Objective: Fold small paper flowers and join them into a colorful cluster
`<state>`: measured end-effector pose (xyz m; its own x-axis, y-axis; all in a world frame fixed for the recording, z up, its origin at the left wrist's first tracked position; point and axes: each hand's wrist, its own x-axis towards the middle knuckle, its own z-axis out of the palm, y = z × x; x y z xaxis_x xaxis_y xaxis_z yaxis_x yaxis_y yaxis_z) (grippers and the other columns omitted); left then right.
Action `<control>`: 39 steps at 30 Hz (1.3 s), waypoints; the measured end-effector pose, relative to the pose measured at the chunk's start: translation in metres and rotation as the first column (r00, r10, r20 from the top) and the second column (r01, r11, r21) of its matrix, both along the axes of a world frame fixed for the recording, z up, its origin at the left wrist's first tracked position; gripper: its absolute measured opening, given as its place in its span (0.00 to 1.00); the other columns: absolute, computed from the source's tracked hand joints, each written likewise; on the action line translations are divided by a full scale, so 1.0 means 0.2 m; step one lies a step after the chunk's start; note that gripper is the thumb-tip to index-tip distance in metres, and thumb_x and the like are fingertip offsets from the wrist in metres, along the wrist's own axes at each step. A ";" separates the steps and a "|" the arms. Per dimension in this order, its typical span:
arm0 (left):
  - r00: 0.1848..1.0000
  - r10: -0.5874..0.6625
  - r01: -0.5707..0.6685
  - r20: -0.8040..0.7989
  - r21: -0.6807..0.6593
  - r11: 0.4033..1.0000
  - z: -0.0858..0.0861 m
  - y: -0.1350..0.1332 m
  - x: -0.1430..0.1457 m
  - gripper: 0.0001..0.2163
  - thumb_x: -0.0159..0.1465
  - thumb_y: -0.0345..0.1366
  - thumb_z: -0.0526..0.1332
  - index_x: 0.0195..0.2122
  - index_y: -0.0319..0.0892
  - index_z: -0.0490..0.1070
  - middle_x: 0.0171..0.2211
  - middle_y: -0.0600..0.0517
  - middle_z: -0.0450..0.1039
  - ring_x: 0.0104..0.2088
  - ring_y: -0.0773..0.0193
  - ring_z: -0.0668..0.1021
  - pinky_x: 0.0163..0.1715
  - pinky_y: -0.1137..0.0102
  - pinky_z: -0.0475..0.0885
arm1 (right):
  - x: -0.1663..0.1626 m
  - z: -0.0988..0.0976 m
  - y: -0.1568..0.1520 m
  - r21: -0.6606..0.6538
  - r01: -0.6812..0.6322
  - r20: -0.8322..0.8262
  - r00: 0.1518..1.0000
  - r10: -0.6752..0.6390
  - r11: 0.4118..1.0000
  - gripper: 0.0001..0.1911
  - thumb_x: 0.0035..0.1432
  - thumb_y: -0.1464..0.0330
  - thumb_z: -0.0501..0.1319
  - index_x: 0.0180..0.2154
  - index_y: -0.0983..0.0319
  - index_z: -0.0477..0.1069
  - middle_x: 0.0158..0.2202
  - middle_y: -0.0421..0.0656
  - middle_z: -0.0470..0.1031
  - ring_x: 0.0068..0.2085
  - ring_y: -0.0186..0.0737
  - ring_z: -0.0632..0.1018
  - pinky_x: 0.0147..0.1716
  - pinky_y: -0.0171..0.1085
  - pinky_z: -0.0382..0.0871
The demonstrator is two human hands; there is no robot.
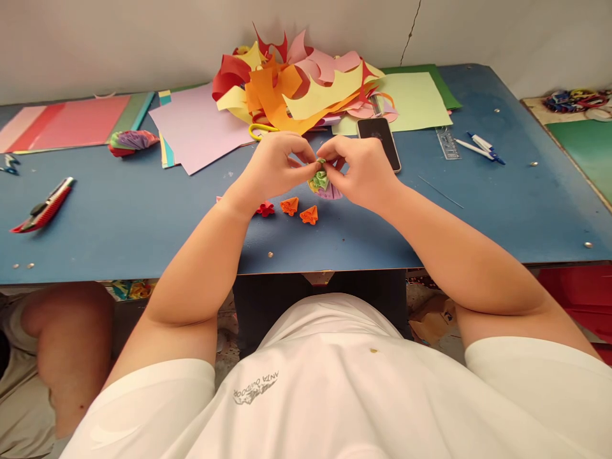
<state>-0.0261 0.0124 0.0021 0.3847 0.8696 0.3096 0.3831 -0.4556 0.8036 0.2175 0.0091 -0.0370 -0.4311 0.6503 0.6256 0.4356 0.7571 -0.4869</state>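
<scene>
My left hand [287, 159] and my right hand [354, 162] meet over the blue table, fingertips pinched at the top of a small folded-paper piece [321, 180] in green, yellow and purple. Both hands are closed on it, and the fingers cover its upper end. Just below, on the table, lie two orange folded-paper pieces [289, 205] and a red folded-paper piece [266, 208]. My left wrist partly hides something pink beside the red one.
Coloured paper scraps [296, 83] are heaped at the back, with yellow-handled scissors [262, 131] and a phone [382, 141] before them. A red utility knife [44, 207] lies left; pens [480, 148], a clear ruler [447, 143] and a thin needle-like rod [440, 192] lie right. Another person's leg [71, 350] shows lower left.
</scene>
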 end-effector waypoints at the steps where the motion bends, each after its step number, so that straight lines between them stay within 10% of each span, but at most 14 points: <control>1: 1.000 0.003 -0.003 -0.003 0.010 1.000 0.00 0.00 0.00 0.09 0.68 0.40 0.81 0.31 0.49 0.88 0.38 0.45 0.86 0.43 0.55 0.85 0.45 0.60 0.86 | 0.00 0.00 0.00 0.015 0.008 0.014 1.000 -0.008 1.000 0.14 0.74 0.77 0.64 0.51 0.57 0.86 0.47 0.47 0.95 0.46 0.51 0.93 0.50 0.49 0.87; 19: 0.999 -0.003 0.005 -0.041 0.054 0.999 -0.01 0.02 0.00 0.14 0.67 0.37 0.83 0.26 0.53 0.84 0.34 0.46 0.83 0.43 0.49 0.86 0.51 0.52 0.85 | 0.01 0.02 0.00 -0.013 -0.043 0.024 0.999 0.043 0.999 0.16 0.67 0.81 0.68 0.48 0.56 0.84 0.44 0.41 0.95 0.44 0.48 0.93 0.49 0.46 0.87; 28: 0.985 -0.083 0.108 0.151 -0.164 0.981 0.00 0.04 -0.02 0.15 0.67 0.45 0.89 0.36 0.46 0.87 0.38 0.48 0.86 0.42 0.59 0.84 0.46 0.62 0.83 | 0.02 0.05 0.02 -0.037 -0.042 -0.050 0.998 0.040 0.998 0.12 0.74 0.73 0.70 0.46 0.53 0.92 0.45 0.43 0.96 0.46 0.52 0.92 0.53 0.54 0.91; 33: 0.923 -0.081 0.248 0.376 -0.423 0.872 -0.03 0.01 0.01 0.24 0.66 0.54 0.91 0.48 0.48 0.85 0.41 0.52 0.88 0.42 0.60 0.91 0.48 0.62 0.90 | 0.01 0.05 0.03 -0.068 -0.085 -0.262 0.963 0.065 0.994 0.06 0.78 0.63 0.75 0.45 0.55 0.91 0.44 0.45 0.95 0.43 0.49 0.92 0.49 0.51 0.94; 39: 0.898 -0.088 0.318 0.430 -0.498 0.807 0.01 -0.02 0.01 0.25 0.65 0.56 0.92 0.42 0.42 0.87 0.38 0.51 0.87 0.39 0.61 0.91 0.47 0.63 0.92 | 0.03 0.07 0.04 -0.080 -0.170 -0.260 0.955 0.144 0.982 0.19 0.78 0.47 0.81 0.43 0.53 0.88 0.43 0.44 0.92 0.43 0.48 0.90 0.49 0.51 0.93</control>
